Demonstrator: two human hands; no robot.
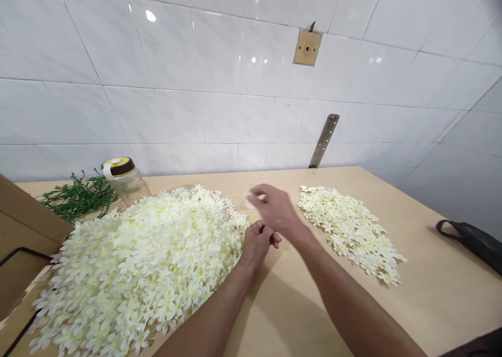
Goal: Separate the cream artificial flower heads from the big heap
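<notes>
My left hand [261,240] is low over the table at the right edge of a large heap of white artificial flowers [168,242]. Its thumb and fingers are pinched together, and whatever they may hold is hidden. Just above and beyond it is my right hand [274,206], slightly blurred, with curled fingers pointing left. A pale patch shows by its fingertips, too unclear to name. To the right of both hands lies a smaller, flatter spread of the same yellow-centred flowers [349,226].
Green plastic stems [82,195] and a clear bottle with a brown and yellow lid [120,168] stand behind the big heap. A brown board [27,237] borders the left. At right lies a black strapped object [470,239]. A metal bracket [323,141] leans against the tiled wall.
</notes>
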